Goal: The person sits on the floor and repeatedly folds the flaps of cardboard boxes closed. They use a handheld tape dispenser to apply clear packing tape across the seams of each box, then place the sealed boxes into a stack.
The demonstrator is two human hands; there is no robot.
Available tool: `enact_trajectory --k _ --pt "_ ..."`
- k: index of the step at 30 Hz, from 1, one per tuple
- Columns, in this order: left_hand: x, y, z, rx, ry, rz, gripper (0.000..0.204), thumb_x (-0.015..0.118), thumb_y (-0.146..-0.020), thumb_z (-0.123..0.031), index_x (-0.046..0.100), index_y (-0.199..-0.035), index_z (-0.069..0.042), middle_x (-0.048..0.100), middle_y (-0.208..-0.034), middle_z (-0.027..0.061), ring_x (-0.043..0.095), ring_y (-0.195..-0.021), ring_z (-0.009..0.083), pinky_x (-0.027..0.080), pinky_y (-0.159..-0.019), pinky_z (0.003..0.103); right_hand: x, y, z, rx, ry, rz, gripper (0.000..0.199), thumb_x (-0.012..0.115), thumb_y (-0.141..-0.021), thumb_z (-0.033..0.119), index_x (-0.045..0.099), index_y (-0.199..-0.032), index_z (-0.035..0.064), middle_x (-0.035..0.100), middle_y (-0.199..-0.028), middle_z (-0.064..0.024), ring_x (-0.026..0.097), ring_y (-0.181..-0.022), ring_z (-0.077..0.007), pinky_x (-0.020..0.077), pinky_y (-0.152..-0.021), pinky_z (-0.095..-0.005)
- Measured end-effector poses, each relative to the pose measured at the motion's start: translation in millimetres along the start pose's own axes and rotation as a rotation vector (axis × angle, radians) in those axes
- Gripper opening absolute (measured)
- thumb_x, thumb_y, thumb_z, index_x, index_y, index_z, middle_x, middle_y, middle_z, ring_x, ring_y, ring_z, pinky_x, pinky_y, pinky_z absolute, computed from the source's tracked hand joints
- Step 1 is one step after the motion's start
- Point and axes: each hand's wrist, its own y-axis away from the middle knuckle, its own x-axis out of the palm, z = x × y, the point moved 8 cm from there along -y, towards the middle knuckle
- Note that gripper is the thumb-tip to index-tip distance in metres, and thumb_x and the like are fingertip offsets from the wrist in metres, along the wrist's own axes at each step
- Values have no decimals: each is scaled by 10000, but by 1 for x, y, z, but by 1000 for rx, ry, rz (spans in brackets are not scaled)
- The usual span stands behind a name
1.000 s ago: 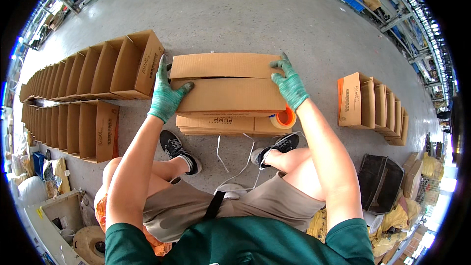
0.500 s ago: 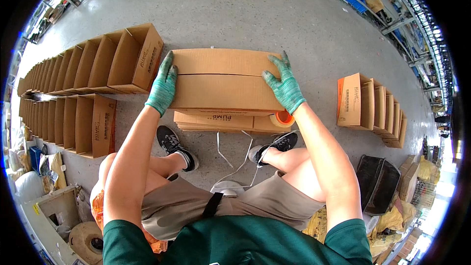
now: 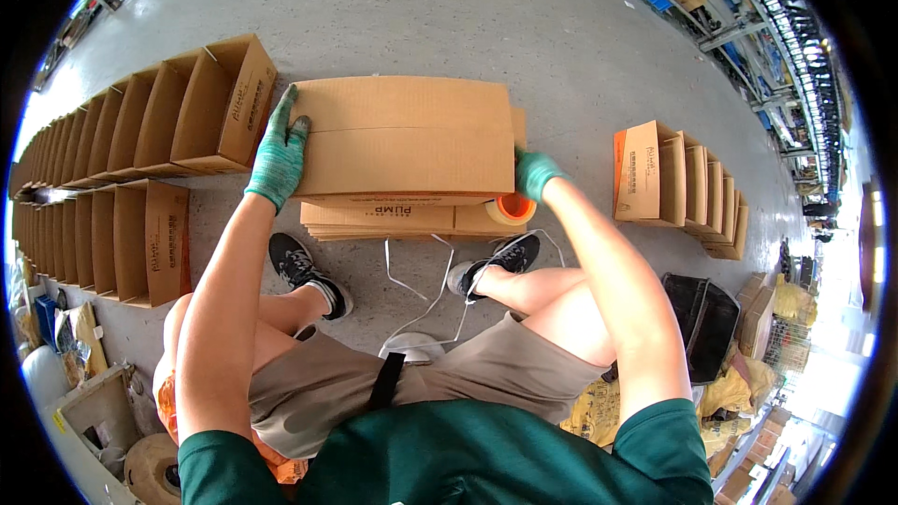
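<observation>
A closed cardboard box [image 3: 402,154] lies on a stack of flattened cartons [image 3: 374,218] in front of me, its two top flaps meeting at a seam. My left hand [image 3: 281,154], in a green knit glove, rests against the box's left side with fingers stretched and thumb near the top edge. At the right end, my right hand [image 3: 539,175], gloved alike, is beside the box, just above a roll of tape [image 3: 512,209] with an orange core. Its fingertips are hidden, so whether it grips anything is unclear.
Rows of open cartons stand at left [image 3: 168,112], with a shorter row of cartons [image 3: 669,178] at right. White strapping [image 3: 440,295] trails between my shoes. A black bin [image 3: 697,327] sits at lower right, and shelving [image 3: 748,47] runs along the far right.
My right hand has left the box top and moved down to its right end by the tape. The gap between the flaps has narrowed to a thin seam. My left hand stays at the left side.
</observation>
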Motion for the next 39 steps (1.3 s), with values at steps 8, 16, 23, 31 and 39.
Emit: enact_trajectory --k 8,16,23,31,39 --pt "-1 -4 -5 71 -13 -39 521 503 -1028 -179 336 -1522 -172 440 -1481 127 428 -1342 228 318 -1160 350 89 17 -20 184 -250 -443 423 592 -891 454 625 -1243 221 646 -1221 -139 617 -1101 -265 510 -879 -411" --pt "0 0 -1 57 -10 -36 535 528 -1015 -168 347 -1519 -183 431 -1495 122 429 -1341 224 328 -1154 345 -159 56 -14 -162 -1321 -685 414 693 -868 339 658 -1176 65 667 -1021 -45 632 -877 -156 529 -807 -308" --pt "6 -2 -13 75 61 -22 547 544 -1004 -133 354 -1516 -167 423 -1508 100 420 -1349 212 324 -1154 325 -206 50 91 -492 -1084 -268 440 751 -856 361 692 -1142 33 704 -1021 -50 637 -919 -116 528 -828 -283" --pt "-2 -2 -13 183 -115 -95 567 594 -961 -117 385 -1488 -137 427 -1496 133 420 -1360 278 341 -1155 366 -174 22 102 -481 -1003 -38 390 772 -837 399 715 -1032 65 685 -903 -23 630 -873 -107 522 -789 -269" --pt "48 42 -76 -396 506 105 386 525 -1004 -332 500 -1257 -41 656 -1013 144 663 -733 266 533 -562 368 -160 23 85 -397 -953 110 414 761 -818 491 699 -889 87 577 -748 63 505 -695 -41 429 -617 -229"
